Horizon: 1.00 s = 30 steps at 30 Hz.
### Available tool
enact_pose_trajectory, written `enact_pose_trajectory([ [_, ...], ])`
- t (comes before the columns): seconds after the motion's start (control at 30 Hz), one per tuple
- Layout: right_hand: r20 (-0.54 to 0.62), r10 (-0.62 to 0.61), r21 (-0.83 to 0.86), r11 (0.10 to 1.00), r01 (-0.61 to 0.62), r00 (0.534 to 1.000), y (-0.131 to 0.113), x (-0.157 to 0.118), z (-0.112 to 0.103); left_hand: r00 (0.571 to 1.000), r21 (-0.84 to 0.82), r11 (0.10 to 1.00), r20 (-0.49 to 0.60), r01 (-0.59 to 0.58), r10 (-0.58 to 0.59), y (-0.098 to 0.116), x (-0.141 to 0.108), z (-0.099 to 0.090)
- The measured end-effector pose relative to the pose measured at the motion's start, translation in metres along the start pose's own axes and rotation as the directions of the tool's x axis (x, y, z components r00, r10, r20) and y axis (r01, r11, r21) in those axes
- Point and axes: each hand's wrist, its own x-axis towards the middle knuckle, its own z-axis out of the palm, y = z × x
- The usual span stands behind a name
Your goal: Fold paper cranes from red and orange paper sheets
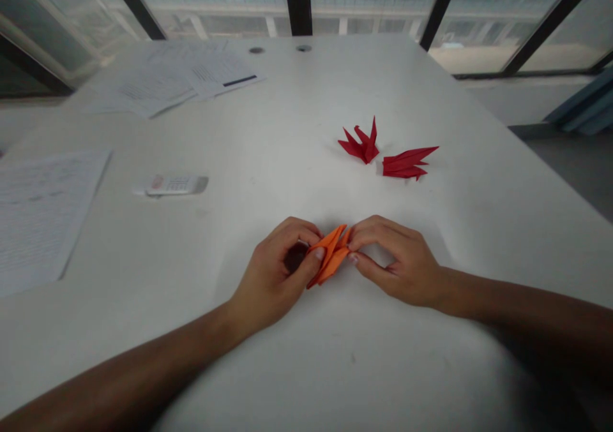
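An orange piece of folded origami paper is held between my two hands, just above the front middle of the white table. My left hand grips its left side, with the thumb pressed on top and the fingers curled behind. On the right, my right hand pinches a narrow point of the paper between thumb and forefinger. Beyond my hands lie two red folded paper figures: one with several spread points, and a flatter red one to its right.
A white eraser in a printed sleeve lies on the table left of my hands. Printed sheets spread over the far left, and another printed paper lies at the left edge. Windows stand behind the table.
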Motion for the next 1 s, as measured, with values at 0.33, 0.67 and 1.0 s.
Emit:
enact_pose_trajectory([
  [0.33, 0.030, 0.204, 0.228, 0.952, -0.206, 0.978, -0.012, 0.001, -0.001, 0.990, 0.252, 0.960, -0.043, -0.120, 0.135, 0.011, -0.001, 0.002],
  [0.67, 0.040, 0.418, 0.359, 0.842, -0.403, 0.908, -0.016, -0.001, 0.005, 0.982, 0.281, 0.944, -0.025, -0.174, 0.188, 0.009, -0.004, 0.005],
  [1.0, -0.024, 0.348, 0.236, 0.913, -0.333, 0.937, -0.016, -0.001, 0.002, 0.984, 0.267, 0.951, -0.045, -0.156, 0.174, 0.012, -0.002, 0.004],
])
